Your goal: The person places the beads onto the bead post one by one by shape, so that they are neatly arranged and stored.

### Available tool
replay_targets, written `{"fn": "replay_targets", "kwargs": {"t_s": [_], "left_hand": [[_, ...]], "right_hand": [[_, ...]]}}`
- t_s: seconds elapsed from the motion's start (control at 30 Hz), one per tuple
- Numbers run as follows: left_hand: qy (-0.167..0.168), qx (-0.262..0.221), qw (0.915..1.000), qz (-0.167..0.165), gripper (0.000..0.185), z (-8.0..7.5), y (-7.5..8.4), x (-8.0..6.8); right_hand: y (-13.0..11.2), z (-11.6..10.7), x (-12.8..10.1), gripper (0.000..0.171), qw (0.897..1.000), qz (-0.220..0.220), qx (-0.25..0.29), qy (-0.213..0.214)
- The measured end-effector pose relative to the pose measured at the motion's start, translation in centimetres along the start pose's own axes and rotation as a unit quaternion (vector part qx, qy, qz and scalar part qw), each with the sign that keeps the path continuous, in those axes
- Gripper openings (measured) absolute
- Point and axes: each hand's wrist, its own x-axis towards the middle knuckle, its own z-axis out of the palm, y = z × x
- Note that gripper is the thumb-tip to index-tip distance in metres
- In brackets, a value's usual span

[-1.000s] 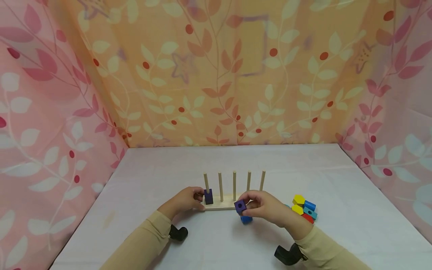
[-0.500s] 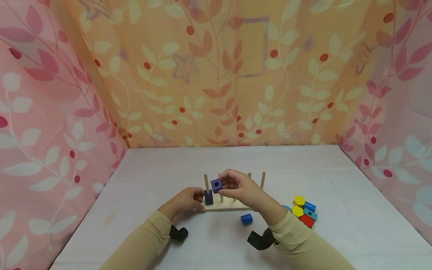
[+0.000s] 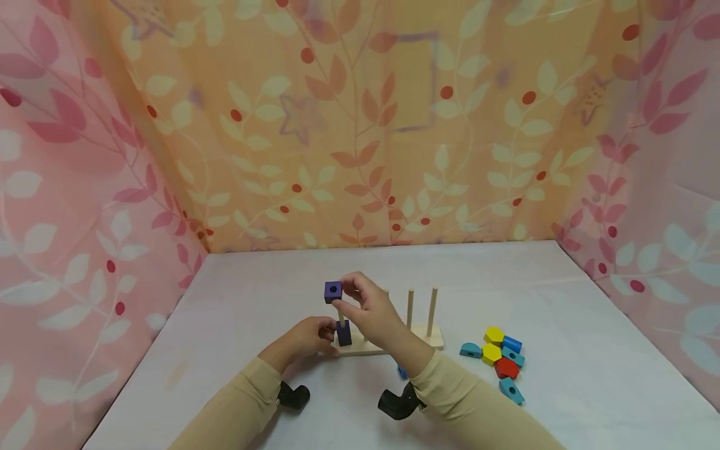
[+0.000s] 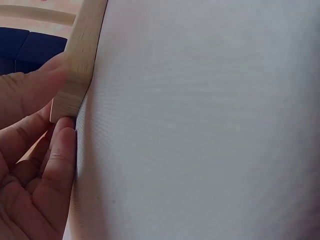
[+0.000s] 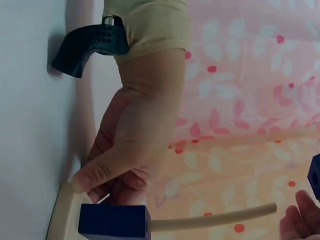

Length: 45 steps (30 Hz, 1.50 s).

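Observation:
A wooden stand (image 3: 360,352) with upright pegs sits mid-table. My left hand (image 3: 308,335) grips its left end; in the left wrist view the thumb (image 4: 35,90) lies on the base and fingertips (image 4: 65,137) touch its end. On the leftmost peg (image 5: 212,218) sits a purple square block (image 3: 344,333), low against the base. My right hand (image 3: 368,309) pinches a second purple block (image 3: 333,291), hole showing, above that peg. The right wrist view shows this held block (image 5: 315,175) apart from the peg's tip. My right hand covers some of the other pegs.
Right of the stand lie loose blocks: yellow hexagons (image 3: 492,355), a red piece (image 3: 507,368), a blue cylinder (image 3: 512,344) and teal pieces (image 3: 511,390). Another blue piece (image 3: 402,371) is mostly hidden by my right forearm. Patterned cloth surrounds the table.
My right hand has carried the purple block left and up, from in front of the stand to above the leftmost peg. My left hand keeps its hold on the stand.

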Motion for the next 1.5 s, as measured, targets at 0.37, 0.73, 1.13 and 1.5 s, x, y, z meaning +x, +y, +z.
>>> {"fn": "replay_targets", "kwargs": {"t_s": [0.37, 0.73, 1.13, 1.5], "left_hand": [[0.003, -0.022, 0.9997, -0.007, 0.042, 0.2, -0.4, -0.3], [-0.006, -0.015, 0.9998, -0.012, 0.045, 0.1, -0.3, -0.1], [-0.004, 0.0, 0.9999, -0.011, 0.042, -0.1, 0.0, 0.1], [-0.002, 0.0, 0.9999, -0.012, 0.041, -0.1, -0.1, 0.1]], "right_hand": [[0.3, 0.4, 0.5, 0.026, 0.996, -0.007, -0.074, 0.053], [2.8, 0.6, 0.8, 0.026, 0.997, 0.067, -0.014, 0.043], [1.1, 0.5, 0.4, 0.024, 0.996, 0.08, -0.006, 0.031], [3.7, 1.1, 0.8, 0.042, 0.991, 0.108, 0.038, 0.062]]}}
